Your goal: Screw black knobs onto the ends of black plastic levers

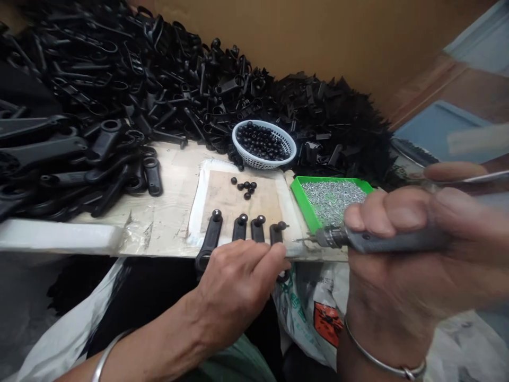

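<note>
My right hand (409, 233) clenches the grey driver (382, 240); my left (242, 281) covers black plastic handles (210, 233) at the board's edge, before the round perforated basket (264, 144) and green screw tray (314, 212).

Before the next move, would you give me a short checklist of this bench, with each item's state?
1. Electric screwdriver gripped by the right hand: ok.
2. Left hand at the row of black handles: ok.
3. Shiny screw heads on the three leftmost handles' balls: ok.
4. Screwdriver bit on the rightmost ball: not ok, off to its right.
5. Screws stocked in the green tray: ok.
6. Screw tightness: cannot tell.
</note>
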A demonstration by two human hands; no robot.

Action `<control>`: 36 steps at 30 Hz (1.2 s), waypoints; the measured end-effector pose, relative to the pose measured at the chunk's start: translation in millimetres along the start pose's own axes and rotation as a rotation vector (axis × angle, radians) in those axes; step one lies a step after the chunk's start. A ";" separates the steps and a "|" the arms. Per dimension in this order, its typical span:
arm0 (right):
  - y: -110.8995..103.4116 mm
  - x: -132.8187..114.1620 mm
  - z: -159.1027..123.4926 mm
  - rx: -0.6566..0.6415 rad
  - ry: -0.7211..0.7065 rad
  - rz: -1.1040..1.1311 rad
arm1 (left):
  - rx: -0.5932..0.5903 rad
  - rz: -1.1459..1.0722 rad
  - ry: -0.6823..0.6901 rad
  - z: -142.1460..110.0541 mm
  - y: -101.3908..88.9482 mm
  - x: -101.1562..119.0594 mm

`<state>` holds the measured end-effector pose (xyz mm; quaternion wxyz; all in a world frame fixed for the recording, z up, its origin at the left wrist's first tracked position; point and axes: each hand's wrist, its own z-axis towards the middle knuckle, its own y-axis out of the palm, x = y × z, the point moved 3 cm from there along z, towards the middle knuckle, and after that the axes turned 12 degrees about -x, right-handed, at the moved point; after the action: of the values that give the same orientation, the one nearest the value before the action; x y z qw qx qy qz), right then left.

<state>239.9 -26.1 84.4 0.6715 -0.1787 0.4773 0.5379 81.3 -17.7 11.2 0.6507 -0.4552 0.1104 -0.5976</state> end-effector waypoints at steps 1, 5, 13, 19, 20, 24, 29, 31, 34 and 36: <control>1.6 -3.1 -2.8 -0.019 0.006 0.020 | -0.013 -0.064 -0.073 0.6 -0.4 -0.9; 7.8 -12.3 -13.9 -0.060 0.012 0.082 | -0.161 -0.578 -0.394 0.3 6.2 -6.0; 16.8 -17.0 -27.9 -0.120 0.043 0.090 | -0.241 -1.464 -0.793 -5.3 13.3 -4.0; 7.7 -20.9 -30.2 -0.071 -0.029 0.033 | -0.179 -1.322 -0.779 -12.3 9.8 -7.4; 6.6 -21.2 -31.0 -0.061 -0.019 0.040 | -0.184 -1.327 -0.768 -13.5 10.7 -7.2; 6.1 -22.0 -35.4 -0.101 0.010 0.090 | -0.182 -1.587 -0.733 -15.3 15.3 -2.9; 8.6 -22.8 -39.2 -0.184 0.041 0.155 | -0.199 -1.915 -0.730 -13.8 16.7 4.4; 8.3 -22.9 -40.2 -0.184 0.065 0.171 | -0.219 -1.953 -0.728 -13.8 17.5 5.9; 6.4 -23.0 -40.5 -0.219 0.070 0.181 | -0.238 -1.985 -0.725 -14.2 19.7 6.7; 4.1 -22.5 -40.1 -0.247 0.071 0.193 | -0.247 -1.995 -0.717 -14.3 21.2 6.7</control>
<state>219.0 -67.3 85.0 0.5724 -0.2322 0.4458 0.6479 87.6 -33.0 -9.5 -0.1887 -0.5519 -0.4504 -0.6760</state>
